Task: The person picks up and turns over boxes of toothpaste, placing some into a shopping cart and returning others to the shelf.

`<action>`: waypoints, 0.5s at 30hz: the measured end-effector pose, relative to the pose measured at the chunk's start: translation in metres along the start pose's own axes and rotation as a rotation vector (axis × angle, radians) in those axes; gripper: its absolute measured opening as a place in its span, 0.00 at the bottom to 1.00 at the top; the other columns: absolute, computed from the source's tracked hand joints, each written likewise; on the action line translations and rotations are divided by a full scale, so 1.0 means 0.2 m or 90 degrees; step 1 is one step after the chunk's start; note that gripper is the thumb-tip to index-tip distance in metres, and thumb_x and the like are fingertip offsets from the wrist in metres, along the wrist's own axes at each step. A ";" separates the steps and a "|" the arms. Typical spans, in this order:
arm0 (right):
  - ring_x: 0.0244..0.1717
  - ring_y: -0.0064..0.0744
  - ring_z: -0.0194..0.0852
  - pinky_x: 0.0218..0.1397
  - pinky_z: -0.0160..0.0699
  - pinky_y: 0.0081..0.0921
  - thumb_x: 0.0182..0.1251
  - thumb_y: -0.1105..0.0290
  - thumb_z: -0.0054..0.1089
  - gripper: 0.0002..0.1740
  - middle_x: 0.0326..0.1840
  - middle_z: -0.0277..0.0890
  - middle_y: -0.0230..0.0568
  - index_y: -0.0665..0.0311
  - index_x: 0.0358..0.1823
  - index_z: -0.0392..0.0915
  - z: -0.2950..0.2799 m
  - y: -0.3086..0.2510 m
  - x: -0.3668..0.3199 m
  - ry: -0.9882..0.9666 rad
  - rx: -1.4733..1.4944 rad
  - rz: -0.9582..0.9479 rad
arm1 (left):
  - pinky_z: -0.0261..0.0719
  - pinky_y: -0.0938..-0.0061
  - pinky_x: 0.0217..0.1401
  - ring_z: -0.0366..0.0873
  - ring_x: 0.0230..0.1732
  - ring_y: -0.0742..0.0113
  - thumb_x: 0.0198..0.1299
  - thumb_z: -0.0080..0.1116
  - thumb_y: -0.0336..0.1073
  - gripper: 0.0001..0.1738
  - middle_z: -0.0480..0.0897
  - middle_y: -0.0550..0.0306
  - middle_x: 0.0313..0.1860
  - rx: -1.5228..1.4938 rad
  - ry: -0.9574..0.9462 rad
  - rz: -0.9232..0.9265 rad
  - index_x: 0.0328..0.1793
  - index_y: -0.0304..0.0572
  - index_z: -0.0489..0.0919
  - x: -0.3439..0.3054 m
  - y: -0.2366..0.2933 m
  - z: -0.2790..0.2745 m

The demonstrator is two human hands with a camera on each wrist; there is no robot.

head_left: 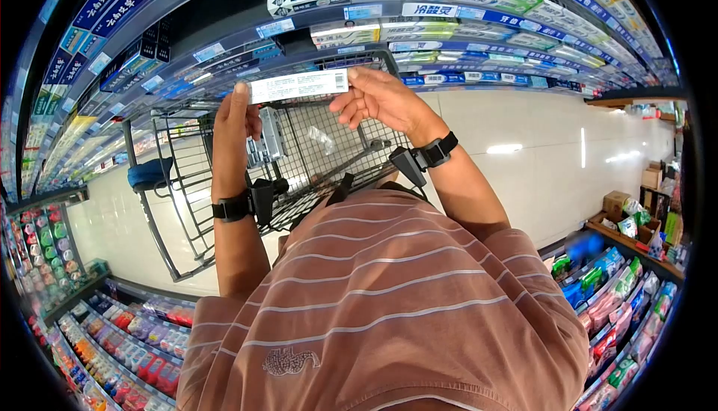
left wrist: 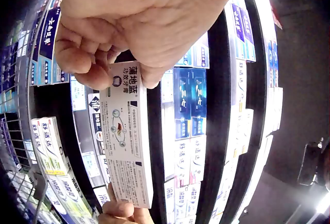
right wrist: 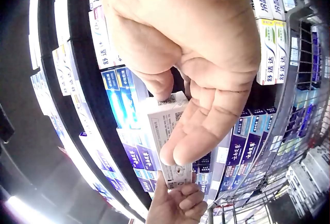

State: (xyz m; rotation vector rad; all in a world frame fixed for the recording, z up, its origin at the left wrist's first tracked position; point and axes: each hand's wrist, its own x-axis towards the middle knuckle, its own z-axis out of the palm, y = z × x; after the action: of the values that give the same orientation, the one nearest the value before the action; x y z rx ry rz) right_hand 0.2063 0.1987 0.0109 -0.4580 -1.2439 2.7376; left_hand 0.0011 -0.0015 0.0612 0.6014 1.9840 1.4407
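A white toothpaste box (head_left: pixel 299 87) with fine print and a barcode is held level between the two hands, above the shopping cart. My left hand (head_left: pixel 235 123) pinches one end of it, thumb on the near side. At the barcode end my right hand (head_left: pixel 385 100) grips the box between thumb and fingers. In the left wrist view the printed panel of the toothpaste box (left wrist: pixel 126 131) shows Chinese lettering and a small diagram. The right wrist view shows the right fingers spread along the box's side.
A wire shopping cart (head_left: pixel 147 235) stands below the hands, with a silver-grey package (head_left: pixel 271 138) and a small clear packet (head_left: pixel 321 140) inside. A blue bag (head_left: pixel 149 174) hangs at its left. Toothpaste shelves (head_left: pixel 464 13) rise ahead; stocked racks (head_left: pixel 146 336) stand behind.
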 end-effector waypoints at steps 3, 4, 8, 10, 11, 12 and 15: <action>0.39 0.40 0.91 0.36 0.92 0.33 0.85 0.55 0.44 0.16 0.46 0.85 0.60 0.61 0.49 0.67 0.00 0.00 -0.01 0.006 0.004 0.001 | 0.66 0.78 0.28 0.70 0.24 0.76 0.70 0.52 0.69 0.33 0.73 0.62 0.22 -0.006 0.000 -0.004 0.34 0.44 0.77 0.01 0.00 0.01; 0.40 0.40 0.90 0.37 0.91 0.33 0.84 0.54 0.45 0.17 0.46 0.85 0.59 0.63 0.51 0.68 -0.01 0.00 -0.01 0.009 0.002 0.001 | 0.66 0.78 0.28 0.70 0.24 0.76 0.70 0.52 0.69 0.33 0.74 0.62 0.23 -0.010 0.001 -0.007 0.34 0.44 0.77 0.01 -0.01 0.02; 0.40 0.38 0.90 0.38 0.91 0.31 0.84 0.53 0.46 0.19 0.45 0.86 0.55 0.65 0.53 0.70 -0.03 0.00 -0.01 0.037 -0.005 0.007 | 0.68 0.78 0.29 0.71 0.26 0.76 0.70 0.53 0.67 0.32 0.75 0.61 0.27 -0.035 -0.009 -0.018 0.36 0.43 0.77 0.02 -0.01 0.05; 0.40 0.36 0.90 0.38 0.91 0.31 0.84 0.53 0.46 0.20 0.45 0.86 0.54 0.65 0.53 0.71 -0.05 0.00 -0.01 0.054 -0.008 0.010 | 0.69 0.78 0.29 0.72 0.27 0.76 0.71 0.53 0.65 0.31 0.76 0.61 0.28 -0.036 -0.018 -0.032 0.37 0.42 0.77 0.03 -0.01 0.06; 0.39 0.36 0.90 0.38 0.91 0.31 0.83 0.52 0.47 0.21 0.45 0.86 0.53 0.65 0.54 0.72 -0.05 0.01 -0.02 0.060 -0.010 0.008 | 0.69 0.78 0.29 0.72 0.27 0.76 0.72 0.53 0.64 0.30 0.76 0.60 0.28 -0.044 -0.030 -0.028 0.37 0.42 0.77 0.03 -0.03 0.06; 0.39 0.35 0.89 0.38 0.91 0.31 0.83 0.52 0.47 0.22 0.45 0.86 0.51 0.66 0.55 0.73 -0.06 0.00 -0.02 0.064 -0.015 0.004 | 0.70 0.78 0.29 0.72 0.27 0.76 0.72 0.52 0.63 0.29 0.76 0.60 0.28 -0.053 -0.042 -0.021 0.38 0.41 0.78 0.05 -0.05 0.07; 0.38 0.35 0.88 0.38 0.89 0.32 0.81 0.49 0.50 0.26 0.47 0.84 0.51 0.68 0.59 0.72 -0.07 0.00 -0.03 0.087 0.020 -0.006 | 0.69 0.78 0.30 0.72 0.27 0.75 0.75 0.51 0.60 0.28 0.76 0.60 0.26 -0.062 -0.062 -0.028 0.46 0.39 0.77 0.09 -0.08 0.08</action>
State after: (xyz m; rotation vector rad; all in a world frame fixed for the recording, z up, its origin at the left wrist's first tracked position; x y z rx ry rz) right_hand 0.2163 0.2082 0.0033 -0.6218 -1.1648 2.6635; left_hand -0.0008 0.0157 0.0379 0.5697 1.8303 1.4446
